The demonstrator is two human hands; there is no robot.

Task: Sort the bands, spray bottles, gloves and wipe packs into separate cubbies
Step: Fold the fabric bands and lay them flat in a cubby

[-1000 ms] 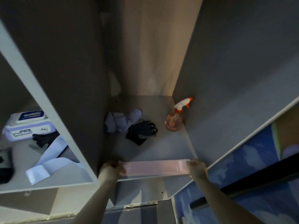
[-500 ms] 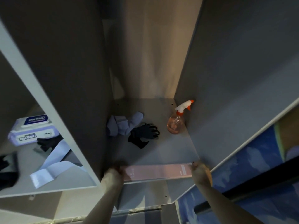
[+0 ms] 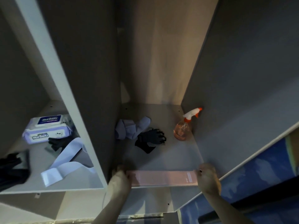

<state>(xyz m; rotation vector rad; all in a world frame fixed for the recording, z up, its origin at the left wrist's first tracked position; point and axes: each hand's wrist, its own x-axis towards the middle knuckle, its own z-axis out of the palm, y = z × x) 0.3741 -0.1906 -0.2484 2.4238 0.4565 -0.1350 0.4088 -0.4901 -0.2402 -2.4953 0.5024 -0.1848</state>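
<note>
Grey cubby shelf [image 3: 161, 159] is carrying a pink band [image 3: 163, 178] along its front edge; left hand [image 3: 120, 178] and right hand [image 3: 207, 177] are each gripping one end with curled fingers.

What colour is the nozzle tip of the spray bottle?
Orange, on the spray bottle with a white trigger head; the head view shows it.

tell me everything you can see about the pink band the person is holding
The pink band is a flat, wide, pale pink strip, rubbery-looking, with a small printed label near its right end. It is stretched straight and level along the front edge of the middle cubby's shelf. The left hand grips one end, the right hand the other.
</note>
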